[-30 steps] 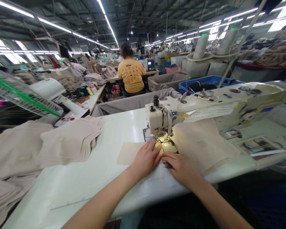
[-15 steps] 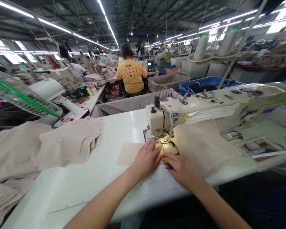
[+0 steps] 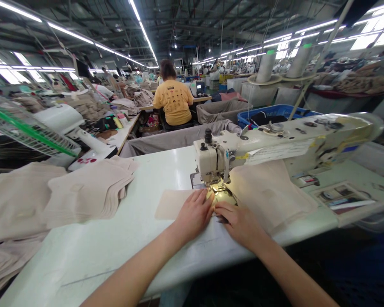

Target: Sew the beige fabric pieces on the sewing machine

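A pale beige fabric piece (image 3: 171, 204) lies on the table left of the sewing machine (image 3: 211, 160), its right part under my left hand (image 3: 195, 213). The fingers of that hand are together, pressed down just before the lit needle area. My right hand (image 3: 240, 221) is right beside it, fingers bent and pinched at the front of the metal plate. A small dark object (image 3: 222, 219) shows under its fingers; what it is I cannot make out. Behind my right hand, a larger beige panel (image 3: 265, 192) lies under the machine's arm.
Stacked beige panels (image 3: 89, 187) cover the table's left side, near a white fan (image 3: 59, 121). A tray of small tools (image 3: 342, 196) sits at the right. Beyond the table are a grey cloth bin (image 3: 176, 140), a blue basket (image 3: 275, 111) and a seated person in yellow (image 3: 173, 102).
The view has shifted slightly, so the scene sits a little further left. Both hands remain by the needle area, with hardly any change in their pose.
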`<action>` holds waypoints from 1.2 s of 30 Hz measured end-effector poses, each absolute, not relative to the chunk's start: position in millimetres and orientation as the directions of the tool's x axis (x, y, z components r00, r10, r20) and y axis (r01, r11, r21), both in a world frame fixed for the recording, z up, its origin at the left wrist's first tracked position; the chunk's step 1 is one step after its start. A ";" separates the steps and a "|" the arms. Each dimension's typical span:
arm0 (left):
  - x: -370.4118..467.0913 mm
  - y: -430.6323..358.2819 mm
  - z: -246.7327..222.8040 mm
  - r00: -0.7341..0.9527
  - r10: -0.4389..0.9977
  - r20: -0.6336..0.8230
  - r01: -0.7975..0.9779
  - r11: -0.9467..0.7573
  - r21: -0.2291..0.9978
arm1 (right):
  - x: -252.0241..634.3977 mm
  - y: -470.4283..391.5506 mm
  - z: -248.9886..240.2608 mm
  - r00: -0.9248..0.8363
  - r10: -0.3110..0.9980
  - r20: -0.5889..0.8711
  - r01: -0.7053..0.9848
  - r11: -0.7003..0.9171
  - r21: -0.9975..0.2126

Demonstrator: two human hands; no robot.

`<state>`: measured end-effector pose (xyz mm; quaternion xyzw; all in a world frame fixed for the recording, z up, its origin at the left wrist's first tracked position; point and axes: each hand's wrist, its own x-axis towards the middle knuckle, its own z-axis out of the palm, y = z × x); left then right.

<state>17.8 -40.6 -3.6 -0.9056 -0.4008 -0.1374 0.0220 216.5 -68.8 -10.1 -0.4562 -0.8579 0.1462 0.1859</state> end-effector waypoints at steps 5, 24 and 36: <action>16.7 -62.6 -0.4 0.692 0.692 0.206 0.689 -0.718 0.094 | 220.1 -76.2 -14.3 -0.530 0.831 0.169 0.741 0.550 -0.384; 3.7 -6.6 5.8 0.724 0.647 0.241 0.630 -0.761 0.151 | 209.4 -37.4 3.1 -0.499 0.856 0.139 0.755 0.508 -0.415; -2.8 -4.6 -0.9 0.711 0.622 0.328 0.609 -0.778 0.156 | 204.0 -52.7 -7.9 -0.424 0.892 0.155 0.807 0.450 -0.383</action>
